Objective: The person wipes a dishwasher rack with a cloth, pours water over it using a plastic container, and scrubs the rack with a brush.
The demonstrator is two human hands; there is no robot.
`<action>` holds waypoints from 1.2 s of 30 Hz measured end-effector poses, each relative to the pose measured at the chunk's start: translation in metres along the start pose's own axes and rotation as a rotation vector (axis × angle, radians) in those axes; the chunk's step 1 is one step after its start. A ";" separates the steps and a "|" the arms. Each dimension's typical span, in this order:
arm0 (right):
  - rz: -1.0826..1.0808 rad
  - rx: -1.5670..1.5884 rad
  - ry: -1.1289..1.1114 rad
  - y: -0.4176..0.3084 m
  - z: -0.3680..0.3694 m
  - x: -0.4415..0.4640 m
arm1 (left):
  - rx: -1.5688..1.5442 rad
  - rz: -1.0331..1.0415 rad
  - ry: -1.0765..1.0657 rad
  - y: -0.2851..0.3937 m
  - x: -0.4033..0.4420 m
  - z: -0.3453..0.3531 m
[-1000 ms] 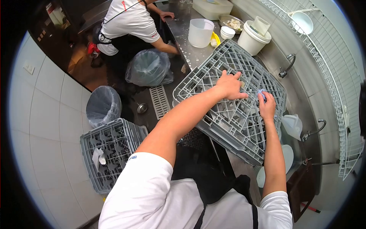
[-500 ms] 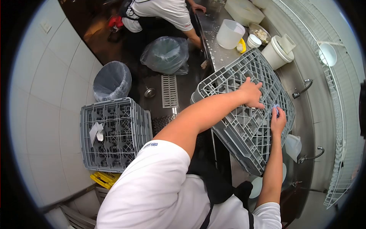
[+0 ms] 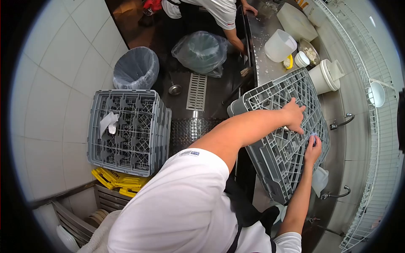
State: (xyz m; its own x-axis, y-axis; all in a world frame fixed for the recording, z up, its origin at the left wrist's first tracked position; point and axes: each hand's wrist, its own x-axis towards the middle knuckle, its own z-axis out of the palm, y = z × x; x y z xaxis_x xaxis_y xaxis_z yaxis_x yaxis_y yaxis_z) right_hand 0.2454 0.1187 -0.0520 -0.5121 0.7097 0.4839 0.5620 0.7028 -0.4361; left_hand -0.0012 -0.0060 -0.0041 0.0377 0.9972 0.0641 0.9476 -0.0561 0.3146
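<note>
A grey plastic dishwasher rack (image 3: 270, 168) lies tilted across the sink and counter, its open lattice facing up. Over the lattice rests my left hand (image 3: 292, 116), fingers spread and apparently touching the bars. A small pale object, too little to identify, peeks out beneath it. At the rack's right side, my right hand (image 3: 312, 151) pinches a small purple-blue piece (image 3: 313, 135), perhaps a scrubbing pad, against the grid. Most of that piece is hidden by the fingers.
Stacked grey racks (image 3: 122, 130) stand left, a crumpled white paper (image 3: 109, 123) on top. Behind are two lined bins (image 3: 136, 69) and a floor drain (image 3: 196, 92). A co-worker (image 3: 211, 14) bends nearby. White buckets (image 3: 322, 78), taps (image 3: 342, 121) and a wire shelf (image 3: 371, 168) line the right.
My view has turned, so the surroundings sit differently. Both hands stay on the rack, with little movement against it. The purple-blue piece is still in my right hand.
</note>
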 end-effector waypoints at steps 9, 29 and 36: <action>-0.010 -0.023 0.005 0.000 -0.001 -0.001 | 0.001 -0.010 -0.011 0.001 0.000 -0.002; -0.010 -0.031 0.028 -0.010 -0.004 -0.002 | -0.001 -0.017 -0.033 0.002 0.003 -0.003; 0.022 -0.005 0.015 -0.007 -0.001 -0.001 | 0.022 -0.020 -0.048 0.002 0.003 -0.004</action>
State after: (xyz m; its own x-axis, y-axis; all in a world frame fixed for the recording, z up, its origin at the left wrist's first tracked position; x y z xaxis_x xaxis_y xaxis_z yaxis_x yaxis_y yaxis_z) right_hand 0.2427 0.1126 -0.0484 -0.4898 0.7239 0.4859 0.5764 0.6870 -0.4424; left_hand -0.0008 -0.0032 0.0000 0.0336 0.9994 0.0123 0.9549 -0.0357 0.2949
